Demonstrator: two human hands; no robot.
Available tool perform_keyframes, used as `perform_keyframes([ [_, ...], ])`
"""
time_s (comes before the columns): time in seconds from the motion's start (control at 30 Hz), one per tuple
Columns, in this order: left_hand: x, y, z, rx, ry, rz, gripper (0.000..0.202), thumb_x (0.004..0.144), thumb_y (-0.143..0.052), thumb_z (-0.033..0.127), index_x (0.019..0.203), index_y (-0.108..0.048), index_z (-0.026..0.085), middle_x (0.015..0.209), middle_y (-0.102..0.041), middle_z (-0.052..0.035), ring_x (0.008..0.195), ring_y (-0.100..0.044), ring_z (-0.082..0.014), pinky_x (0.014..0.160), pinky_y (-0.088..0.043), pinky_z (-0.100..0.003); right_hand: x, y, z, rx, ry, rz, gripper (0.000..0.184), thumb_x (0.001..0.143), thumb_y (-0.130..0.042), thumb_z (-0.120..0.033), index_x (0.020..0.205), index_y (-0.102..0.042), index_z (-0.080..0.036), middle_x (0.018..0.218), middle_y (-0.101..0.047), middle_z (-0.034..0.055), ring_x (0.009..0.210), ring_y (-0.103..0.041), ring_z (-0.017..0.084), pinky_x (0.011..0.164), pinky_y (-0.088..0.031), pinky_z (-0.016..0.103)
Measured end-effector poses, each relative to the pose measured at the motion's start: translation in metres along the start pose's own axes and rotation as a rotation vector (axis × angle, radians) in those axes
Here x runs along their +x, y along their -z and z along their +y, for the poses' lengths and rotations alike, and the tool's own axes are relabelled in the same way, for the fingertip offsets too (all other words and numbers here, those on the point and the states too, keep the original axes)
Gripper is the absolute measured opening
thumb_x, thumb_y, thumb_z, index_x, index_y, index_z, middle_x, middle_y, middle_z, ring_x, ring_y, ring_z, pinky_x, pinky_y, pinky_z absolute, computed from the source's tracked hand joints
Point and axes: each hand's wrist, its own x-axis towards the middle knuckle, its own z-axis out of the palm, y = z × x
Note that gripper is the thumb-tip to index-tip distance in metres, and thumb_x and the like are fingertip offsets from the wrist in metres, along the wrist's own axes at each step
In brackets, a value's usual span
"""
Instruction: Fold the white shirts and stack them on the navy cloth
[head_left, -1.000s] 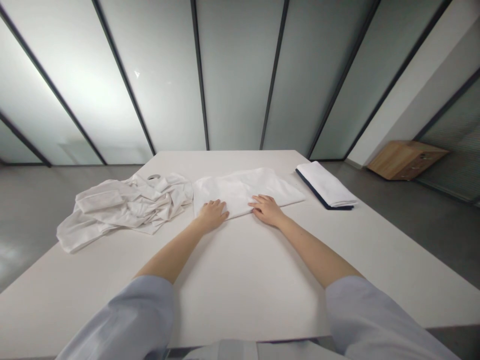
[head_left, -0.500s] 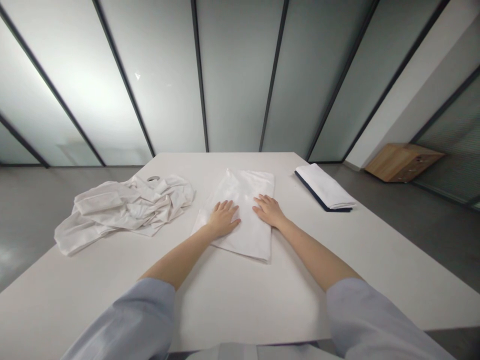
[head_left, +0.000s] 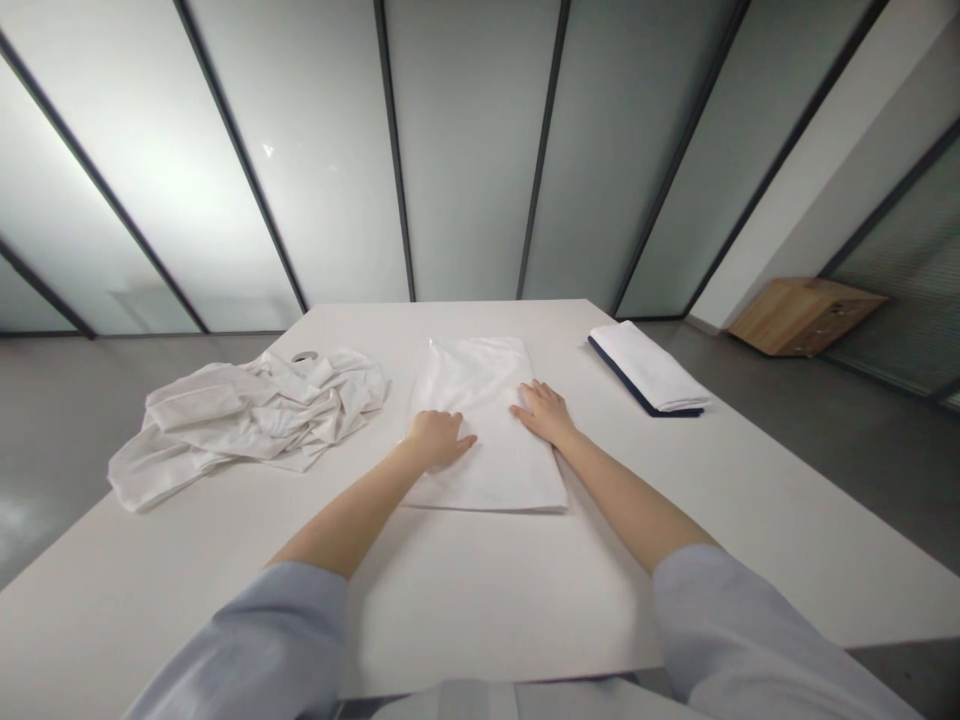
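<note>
On the desk [head_left: 480, 600] I count one crumpled heap of white cloth [head_left: 247, 420] at the far left, with one small ring [head_left: 305, 356] at its far edge. Next comes one folded white cloth [head_left: 480, 385], flat in the middle before me. My left hand [head_left: 435, 438] rests on its left edge, fingers [head_left: 433, 420] curled close together (whether they pinch fabric I cannot tell). My right hand [head_left: 546, 412] lies flat on its right edge, fingers [head_left: 534, 393] slightly spread, and one folded stack [head_left: 649, 368], white over dark, sits well apart to the right.
</note>
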Motion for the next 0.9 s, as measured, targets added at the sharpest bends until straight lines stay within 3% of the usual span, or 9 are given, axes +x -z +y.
perform_keyframes([
  [0.17, 0.001, -0.003, -0.001, -0.007, 0.008, 0.053, 0.067, 0.089, -0.025, 0.068, 0.120, -0.056, 0.017, 0.118, -0.064, -0.0149, 0.110, -0.059, -0.0302, 0.094, -0.041, -0.043, -0.004, 0.002, -0.006, -0.004, 0.237, -0.036, 0.052, 0.096, -0.036, -0.045, 0.142, -0.043, -0.020, 0.153, -0.032, 0.0107, 0.140, -0.029, 0.026, 0.111, -0.024, 0.040],
  [0.33, 0.008, -0.007, -0.008, -0.002, 0.068, 0.005, 0.068, 0.086, -0.030, 0.071, 0.127, -0.053, 0.022, 0.142, -0.047, -0.0131, 0.130, -0.042, -0.0321, 0.108, -0.025, -0.050, -0.008, 0.011, -0.015, -0.036, 0.232, -0.032, 0.050, 0.094, -0.042, -0.048, 0.134, -0.053, -0.020, 0.142, -0.048, 0.0131, 0.128, -0.045, 0.027, 0.106, -0.030, 0.040],
  [0.43, 0.012, -0.004, -0.020, 0.028, 0.161, 0.105, 0.057, 0.087, -0.042, 0.062, 0.129, -0.050, 0.024, 0.145, -0.044, -0.0112, 0.135, -0.035, -0.0322, 0.108, -0.025, -0.050, -0.010, 0.020, -0.016, -0.001, 0.281, 0.004, 0.042, 0.093, -0.046, -0.046, 0.121, -0.063, -0.020, 0.125, -0.061, 0.0111, 0.116, -0.053, 0.024, 0.102, -0.032, 0.037],
  [0.53, 0.013, 0.002, -0.025, 0.022, 0.207, 0.171, 0.040, 0.091, -0.044, 0.045, 0.121, -0.055, 0.021, 0.128, -0.058, -0.0132, 0.122, -0.049, -0.0292, 0.100, -0.037, -0.044, -0.013, 0.023, -0.019, 0.064, 0.376, 0.003, 0.036, 0.092, -0.047, -0.041, 0.112, -0.068, -0.019, 0.112, -0.066, 0.0100, 0.109, -0.056, 0.022, 0.099, -0.034, 0.034],
  [0.63, 0.009, 0.008, -0.017, -0.044, 0.196, 0.054, 0.046, 0.090, -0.042, 0.054, 0.112, -0.060, 0.019, 0.114, -0.065, -0.0137, 0.106, -0.060, -0.0287, 0.087, -0.045, -0.040, -0.015, 0.017, -0.023, 0.096, 0.441, -0.028, 0.041, 0.091, -0.048, -0.044, 0.119, -0.064, -0.019, 0.124, -0.061, 0.0113, 0.119, -0.051, 0.024, 0.102, -0.033, 0.034],
  [0.73, 0.003, 0.011, -0.007, -0.078, 0.161, -0.023, 0.066, 0.086, -0.032, 0.071, 0.113, -0.060, 0.018, 0.115, -0.065, -0.0153, 0.105, -0.062, -0.0300, 0.086, -0.046, -0.040, -0.013, 0.006, -0.024, 0.061, 0.392, -0.084, 0.055, 0.094, -0.040, -0.051, 0.139, -0.048, -0.020, 0.147, -0.042, 0.0112, 0.136, -0.035, 0.024, 0.110, -0.026, 0.037],
  [0.8, 0.000, 0.010, -0.004, -0.102, 0.089, -0.066, 0.069, 0.087, -0.028, 0.072, 0.117, -0.058, 0.018, 0.119, -0.064, -0.0149, 0.109, -0.060, -0.0291, 0.090, -0.044, -0.039, -0.010, 0.000, -0.022, 0.023, 0.310, -0.124, 0.061, 0.095, -0.033, -0.056, 0.144, -0.041, -0.021, 0.151, -0.036, 0.0112, 0.139, -0.030, 0.026, 0.112, -0.023, 0.039],
  [0.9, -0.001, 0.005, -0.001, -0.100, -0.027, -0.007, 0.062, 0.088, -0.036, 0.066, 0.123, -0.054, 0.019, 0.131, -0.057, -0.0146, 0.121, -0.053, -0.0285, 0.096, -0.041, -0.039, -0.005, -0.003, -0.016, -0.027, 0.156, -0.134, 0.064, 0.095, -0.029, -0.059, 0.144, -0.041, -0.019, 0.150, -0.036, 0.0143, 0.139, -0.030, 0.030, 0.112, -0.022, 0.043],
])
